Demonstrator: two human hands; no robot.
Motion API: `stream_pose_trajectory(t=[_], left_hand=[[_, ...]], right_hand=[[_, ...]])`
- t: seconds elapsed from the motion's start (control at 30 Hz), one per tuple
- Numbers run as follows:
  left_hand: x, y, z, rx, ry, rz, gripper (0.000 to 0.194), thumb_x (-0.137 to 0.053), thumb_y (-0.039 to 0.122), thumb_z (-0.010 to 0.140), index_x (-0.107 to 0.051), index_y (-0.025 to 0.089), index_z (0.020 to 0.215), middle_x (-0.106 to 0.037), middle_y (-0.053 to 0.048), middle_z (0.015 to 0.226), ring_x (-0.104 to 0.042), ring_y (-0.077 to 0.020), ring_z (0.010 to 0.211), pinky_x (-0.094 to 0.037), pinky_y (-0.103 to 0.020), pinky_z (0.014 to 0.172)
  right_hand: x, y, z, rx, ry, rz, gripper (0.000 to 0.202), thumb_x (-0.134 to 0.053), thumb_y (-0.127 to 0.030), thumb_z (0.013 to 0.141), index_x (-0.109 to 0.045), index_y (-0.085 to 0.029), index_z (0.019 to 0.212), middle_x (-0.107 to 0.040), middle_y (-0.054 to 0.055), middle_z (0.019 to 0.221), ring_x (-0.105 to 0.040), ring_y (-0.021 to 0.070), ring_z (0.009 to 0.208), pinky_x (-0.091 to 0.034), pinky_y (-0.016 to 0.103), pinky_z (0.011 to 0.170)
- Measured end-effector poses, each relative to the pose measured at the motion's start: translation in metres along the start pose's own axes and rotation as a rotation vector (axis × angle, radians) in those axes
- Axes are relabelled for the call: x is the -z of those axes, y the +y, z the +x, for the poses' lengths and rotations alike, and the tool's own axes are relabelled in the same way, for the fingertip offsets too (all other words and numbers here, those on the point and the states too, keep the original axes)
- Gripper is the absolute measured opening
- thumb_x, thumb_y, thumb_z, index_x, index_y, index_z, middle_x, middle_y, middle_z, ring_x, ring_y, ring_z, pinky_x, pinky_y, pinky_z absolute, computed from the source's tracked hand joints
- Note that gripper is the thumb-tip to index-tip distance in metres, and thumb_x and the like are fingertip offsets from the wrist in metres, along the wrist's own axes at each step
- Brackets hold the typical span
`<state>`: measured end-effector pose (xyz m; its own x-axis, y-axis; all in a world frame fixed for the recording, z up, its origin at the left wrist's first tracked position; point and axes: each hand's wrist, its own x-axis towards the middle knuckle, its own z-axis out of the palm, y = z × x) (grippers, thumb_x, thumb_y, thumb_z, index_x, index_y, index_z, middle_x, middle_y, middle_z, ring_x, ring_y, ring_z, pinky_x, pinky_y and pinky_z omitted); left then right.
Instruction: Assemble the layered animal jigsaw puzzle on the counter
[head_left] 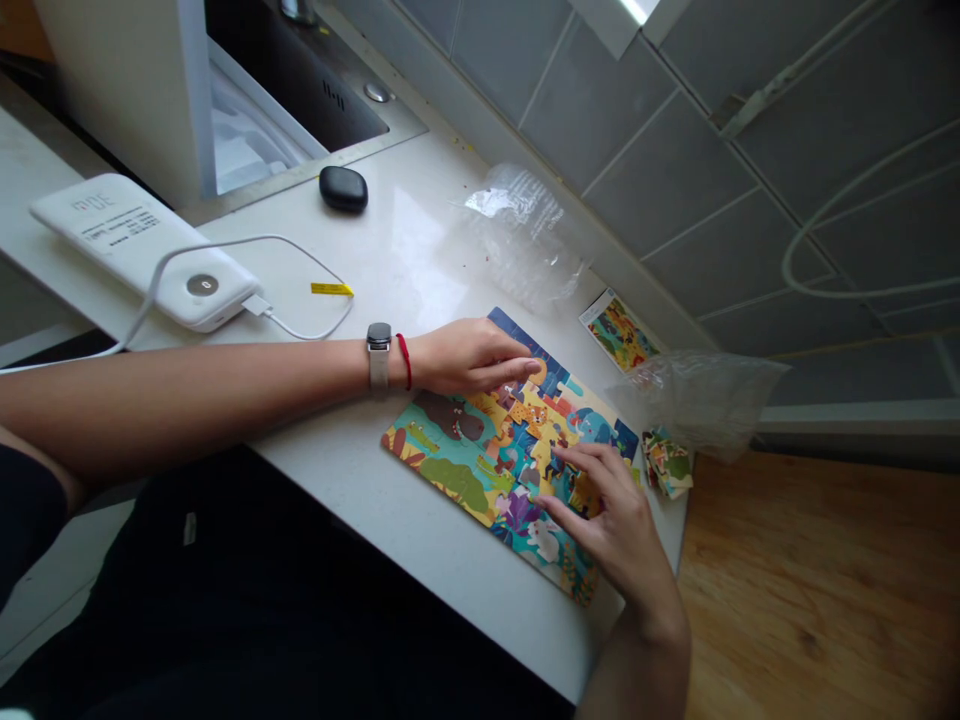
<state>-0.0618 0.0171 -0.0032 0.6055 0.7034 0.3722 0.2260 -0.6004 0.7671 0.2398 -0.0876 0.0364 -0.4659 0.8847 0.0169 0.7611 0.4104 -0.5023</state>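
Observation:
A colourful jigsaw puzzle (pixel 457 480) with cartoon animals lies flat on the white counter, many of its pieces fitted together. My left hand (pixel 476 357) rests on the puzzle's upper left part, fingers stretched out and holding nothing. Over the puzzle's right side is my right hand (pixel 615 510), thumb and fingers apart, with the fingertips at the puzzle pieces. I see no piece gripped between them. Loose puzzle pieces (pixel 667 465) sit in a small pile just beyond the puzzle's right end. A small picture card (pixel 619 330) of the same design lies behind the puzzle.
Crumpled clear plastic bags (pixel 525 235) lie near the tiled wall, another plastic bag (pixel 705 400) by the loose pieces. A white power bank (pixel 142 250) with a cable and a black case (pixel 343 189) are at left. The sink (pixel 330 100) is behind; the counter's edge runs along the front.

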Motion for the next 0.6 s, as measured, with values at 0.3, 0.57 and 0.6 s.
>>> stream_pose_trajectory(t=[0.3,0.57,0.6], left_hand=[[-0.004,-0.002,-0.001,-0.07,-0.038,0.104,0.046,-0.042,0.038,0.111,-0.06,0.021,0.072,-0.063,-0.003,0.063,-0.053,-0.0157,0.056,-0.036,-0.031,0.057],[-0.007,-0.001,-0.004,-0.073,-0.056,0.116,0.047,-0.041,0.042,0.112,-0.066,0.02,0.079,-0.068,-0.005,0.07,-0.057,-0.0164,0.061,-0.038,-0.03,0.061],[-0.008,-0.001,-0.004,-0.084,-0.04,0.113,0.047,-0.041,0.041,0.112,-0.067,0.02,0.079,-0.069,-0.005,0.072,-0.058,-0.0173,0.064,-0.04,-0.03,0.063]], right_hand=[[-0.001,0.006,-0.007,-0.044,-0.097,0.036,0.039,-0.083,-0.042,0.091,-0.071,-0.029,0.126,-0.066,0.01,0.125,-0.067,0.029,0.117,-0.057,0.044,0.102],[-0.01,0.003,-0.013,-0.038,-0.038,0.051,0.019,-0.079,-0.035,0.095,-0.076,-0.025,0.11,-0.074,0.007,0.106,-0.071,0.0264,0.101,-0.058,0.04,0.089],[-0.011,0.002,-0.014,-0.035,-0.026,0.047,0.016,-0.078,-0.035,0.095,-0.076,-0.025,0.108,-0.075,0.007,0.104,-0.072,0.0262,0.099,-0.058,0.04,0.088]])
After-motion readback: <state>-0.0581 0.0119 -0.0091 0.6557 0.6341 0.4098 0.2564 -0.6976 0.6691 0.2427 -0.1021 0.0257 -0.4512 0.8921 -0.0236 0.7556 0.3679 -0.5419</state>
